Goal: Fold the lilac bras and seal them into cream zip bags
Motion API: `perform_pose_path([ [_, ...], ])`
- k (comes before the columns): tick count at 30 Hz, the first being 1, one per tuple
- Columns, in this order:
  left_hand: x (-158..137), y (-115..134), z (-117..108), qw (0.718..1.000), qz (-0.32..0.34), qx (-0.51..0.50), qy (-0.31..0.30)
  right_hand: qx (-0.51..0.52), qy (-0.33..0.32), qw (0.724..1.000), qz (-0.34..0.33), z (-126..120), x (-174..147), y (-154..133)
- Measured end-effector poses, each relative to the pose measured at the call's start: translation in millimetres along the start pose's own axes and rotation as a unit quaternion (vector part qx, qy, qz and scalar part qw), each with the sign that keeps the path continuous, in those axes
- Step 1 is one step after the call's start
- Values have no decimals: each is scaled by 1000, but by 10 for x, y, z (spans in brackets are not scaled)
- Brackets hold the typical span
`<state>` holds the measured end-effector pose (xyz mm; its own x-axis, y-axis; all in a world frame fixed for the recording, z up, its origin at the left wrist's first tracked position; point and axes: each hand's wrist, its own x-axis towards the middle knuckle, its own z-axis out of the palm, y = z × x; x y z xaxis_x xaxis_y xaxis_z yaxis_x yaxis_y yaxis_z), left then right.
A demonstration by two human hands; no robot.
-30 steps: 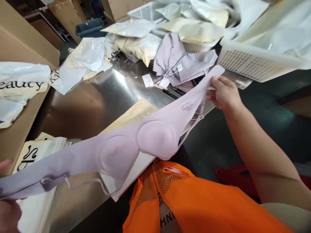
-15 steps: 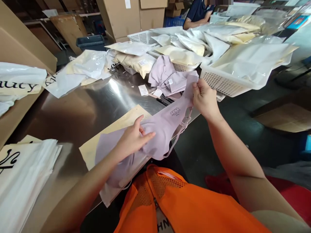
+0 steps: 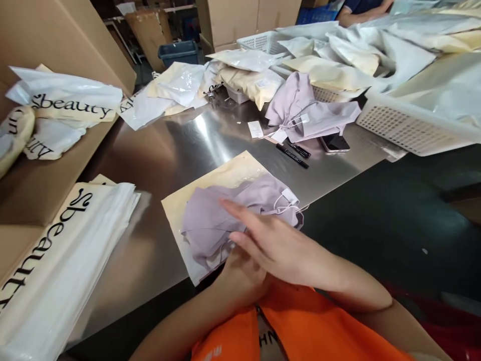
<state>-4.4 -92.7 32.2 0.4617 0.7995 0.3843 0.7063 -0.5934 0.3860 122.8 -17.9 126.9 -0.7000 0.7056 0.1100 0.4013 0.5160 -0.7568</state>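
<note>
The steel table (image 3: 150, 163), smooth and dully reflective, spreads under and beyond the lilac bra (image 3: 210, 215). Left of the bra stands a box (image 3: 82, 45) of plain brown cardboard; beyond it to the right sits a white plastic basket (image 3: 413, 120), its walls pierced by rows of small holes. Nearer on the left lies a stack of slick white bags (image 3: 101, 240) with black lettering. Directly beneath the bra is a cream mailer (image 3: 225, 173), flat and four-cornered. Beyond the bra, a second lilac garment (image 3: 311, 118) lies in loose folds. The bra itself is folded over, soft, matte and wrinkled. The right hand (image 3: 278, 245) reaches over its near side, thumb and fingers apart; whether they press the cloth I cannot tell. The left hand (image 3: 240, 271), at its near edge, is partly covered, so its fingers' state cannot be told. Past its right end lie a phone (image 3: 335, 144) and black pens (image 3: 292, 156); on that end sits a white tag (image 3: 288, 195).
</note>
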Motion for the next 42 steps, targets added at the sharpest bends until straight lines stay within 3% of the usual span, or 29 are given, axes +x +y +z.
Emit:
perform_pose_path([
  [2,-193,-35,-233,999,23,21,20,-13,111,993,31,-38,-213,130],
  [4,-404,-118,-455,997,15,50,60,-74,261,960,68,-122,-428,323],
  [6,-586,-241,-588,991,-31,88,97,-144,307,938,66,-144,-578,478],
  [8,-697,-368,-622,982,-78,124,121,-207,266,941,6,-40,-598,559],
  [11,-705,-483,-595,969,-120,142,160,-268,136,948,-105,280,-349,599],
  [14,-609,-494,-636,966,-125,137,180,-264,25,957,-120,509,28,584],
  [16,-559,-497,-738,966,-116,136,185,-208,-9,971,-117,525,143,508],
  [18,-536,-538,-884,966,-107,140,191,-91,-21,991,-92,491,61,387],
  [20,-508,-636,-1042,964,-114,146,192,103,-42,994,7,487,-169,272],
  [21,-473,-705,-1114,963,-122,145,190,224,-54,970,84,510,-301,235],
  [22,-415,-784,-1175,964,-130,139,188,343,-62,923,162,549,-422,216],
  [24,-205,-959,-1252,969,-140,112,170,528,-28,804,273,658,-584,232],
  [25,-50,-1044,-1262,975,-142,93,142,583,17,756,298,717,-610,258],
  [27,332,-1182,-1218,987,-138,63,48,631,120,702,309,819,-558,318],
  [29,741,-1252,-1091,989,-123,53,-60,649,195,668,307,876,-407,361],
  [31,1094,-1248,-921,984,-98,61,-135,666,227,639,311,887,-227,374],
  [34,1441,-1108,-729,973,-56,80,-208,690,260,592,325,870,2,365],
  [37,1574,-788,-776,967,-11,95,-238,709,307,555,309,825,148,424],
  [39,1555,-498,-972,964,19,90,-249,718,318,557,271,723,192,551],
  [41,1462,-228,-1266,968,50,71,-234,717,311,595,188,524,189,750],
  [42,1395,-132,-1420,978,65,61,-187,710,308,618,138,394,174,869],
])
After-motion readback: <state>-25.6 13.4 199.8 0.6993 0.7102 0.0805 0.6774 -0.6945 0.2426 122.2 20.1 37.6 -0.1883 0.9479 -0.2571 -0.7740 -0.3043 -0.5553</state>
